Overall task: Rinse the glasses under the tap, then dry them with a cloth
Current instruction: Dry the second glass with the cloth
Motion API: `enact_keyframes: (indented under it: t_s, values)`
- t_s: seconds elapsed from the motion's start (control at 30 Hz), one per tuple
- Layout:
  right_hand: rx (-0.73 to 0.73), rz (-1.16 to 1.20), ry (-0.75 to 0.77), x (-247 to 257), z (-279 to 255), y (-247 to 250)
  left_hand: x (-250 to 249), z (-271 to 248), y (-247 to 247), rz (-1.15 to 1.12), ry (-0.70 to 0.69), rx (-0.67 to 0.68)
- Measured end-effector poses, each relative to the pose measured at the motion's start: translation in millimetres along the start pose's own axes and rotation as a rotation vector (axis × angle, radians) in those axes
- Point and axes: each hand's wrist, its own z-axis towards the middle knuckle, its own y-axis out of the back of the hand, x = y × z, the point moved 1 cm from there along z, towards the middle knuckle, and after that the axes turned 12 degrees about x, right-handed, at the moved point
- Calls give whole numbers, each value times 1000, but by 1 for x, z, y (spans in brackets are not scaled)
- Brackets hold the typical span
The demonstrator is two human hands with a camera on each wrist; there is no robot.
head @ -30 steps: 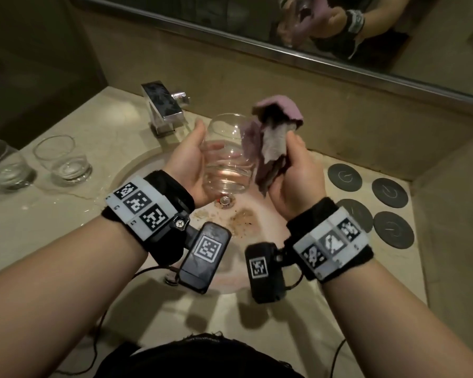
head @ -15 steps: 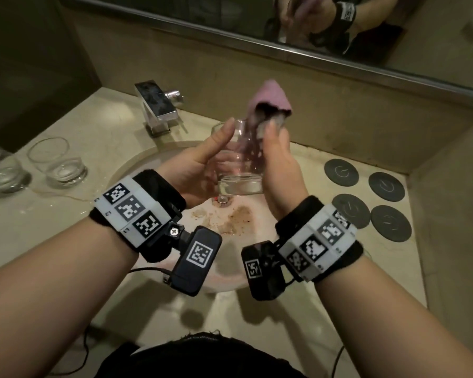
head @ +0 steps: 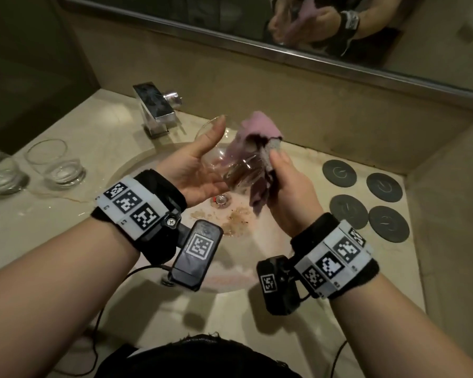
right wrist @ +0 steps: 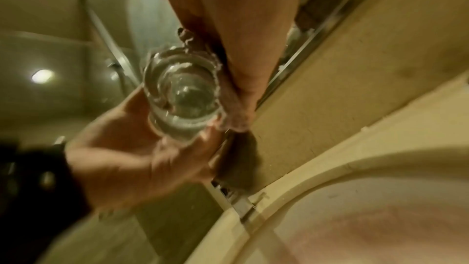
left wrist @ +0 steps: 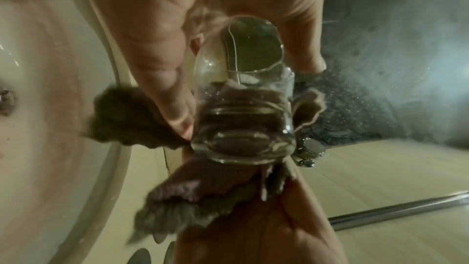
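Note:
Above the sink basin (head: 260, 236), my left hand (head: 200, 165) holds a clear glass tumbler (head: 230, 165), thumb up along its rim. The tumbler tilts, its thick base (left wrist: 243, 148) toward the left wrist camera. My right hand (head: 287, 186) grips a pink cloth (head: 260, 132) and presses it against the tumbler's right side; the cloth drapes over and below it. The cloth (left wrist: 203, 184) hangs under the glass base in the left wrist view. In the right wrist view the glass (right wrist: 181, 95) sits between both hands. Two more glasses (head: 58, 165) (head: 0, 173) stand on the counter at left.
A square chrome tap (head: 155, 110) stands at the back left of the basin. Several dark round coasters (head: 366, 197) lie on the counter to the right. Brown residue (head: 230, 222) marks the basin near the drain (head: 221, 199). A mirror (head: 284, 20) runs along the wall.
The glass has tipped from upright to leaning left, with my left thumb now raised along its rim. My right hand has worked the cloth down along its right side.

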Motion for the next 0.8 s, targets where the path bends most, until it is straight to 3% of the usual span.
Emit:
enact_keyframes:
  t_s: [0.23, 0.43, 0.53, 0.63, 0.8]
  values:
    - [-14, 76, -106, 16, 13, -4, 2, -7, -12, 337, 64, 140]
    - [-35, 462, 93, 28, 17, 16, -12, -9, -4, 113, -123, 59]
    - [-89, 491, 57, 14, 12, 18, -21, -10, -1, 98, -273, 7]
    - [2, 497, -2, 3, 13, -2, -19, -7, -6, 330, -410, -83]
    - [97, 575, -18, 11, 12, -8, -16, -14, -9, 854, -582, -97]
